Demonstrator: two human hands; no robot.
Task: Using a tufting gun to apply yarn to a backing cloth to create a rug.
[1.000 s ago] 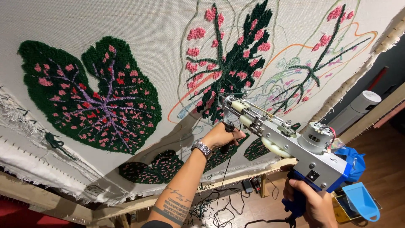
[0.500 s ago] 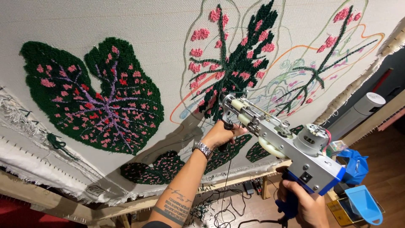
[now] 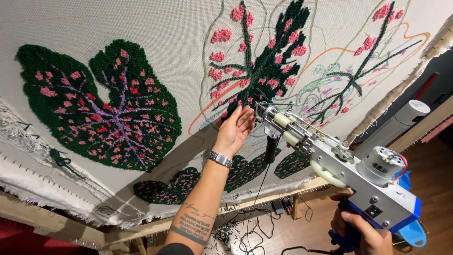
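Cream cloth (image 3: 141, 28) stretched on wooden frame (image 3: 56, 226) above wood floor (image 3: 434, 170).

A rug-tufting workshop, most likely a small studio or a room at home. Plain from the pale backing cloth (image 3: 141, 28) stretched over a wooden frame (image 3: 56, 226) edged with gripper nails, and from the tufted leaves in dark green and pink (image 3: 101, 106) beside yarn-outlined shapes not yet filled. Also a blue and silver tufting gun (image 3: 349, 165), cords and yarn scraps across the wooden floor (image 3: 264, 226), and perhaps a white appliance (image 3: 401, 120) at the right.
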